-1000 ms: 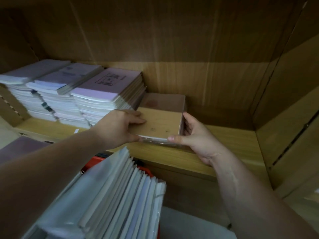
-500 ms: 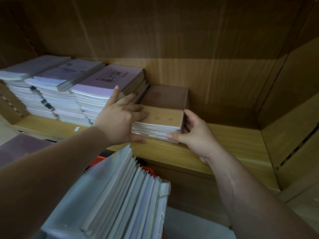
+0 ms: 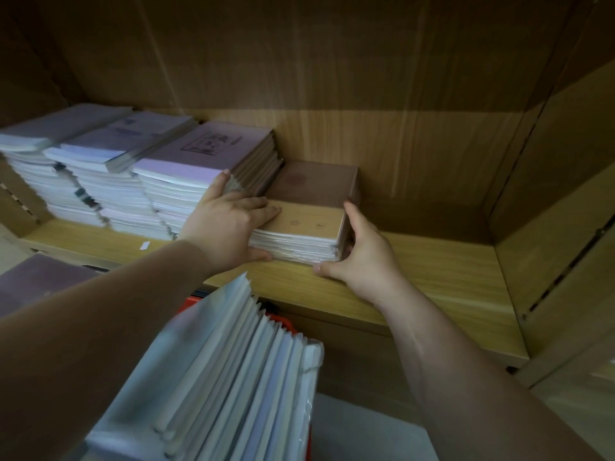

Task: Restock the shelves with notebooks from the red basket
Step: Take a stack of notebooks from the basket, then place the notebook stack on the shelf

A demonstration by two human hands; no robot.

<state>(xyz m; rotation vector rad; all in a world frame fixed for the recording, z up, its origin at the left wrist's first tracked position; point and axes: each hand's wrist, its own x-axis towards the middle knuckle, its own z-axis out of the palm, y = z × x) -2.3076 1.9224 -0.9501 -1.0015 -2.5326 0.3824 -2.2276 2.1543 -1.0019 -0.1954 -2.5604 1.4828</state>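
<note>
1. While the tan notebook stack (image 3: 299, 237) sits on the wooden shelf (image 3: 432, 277) near its front edge, I have both grips on it, one at each end.
2. My left grip (image 3: 229, 224) lies released and flat: fingers straight across the left part of the top cover, thumb against the stack's front face low down. One finger stretches up to touch the corner of the purple notebook stack (image 3: 199, 154) just beside it.
3. My right grip (image 3: 362, 257) is grasping the stack's right front corner — fingers curled up its right side, thumb at the bottom front edge, on the shelf board.
4. A brown notebook stack (image 3: 312, 179) lies directly behind the tan one, touching it, towards the shelf's back wall.
5. More pale stacks (image 3: 100, 144) stand further left along the shelf.
6. Below the shelf's front edge the red basket (image 3: 284, 322) shows only scraps of rim — the basket notebooks (image 3: 233, 377) stand on edge inside, packed close and blurred.
</note>
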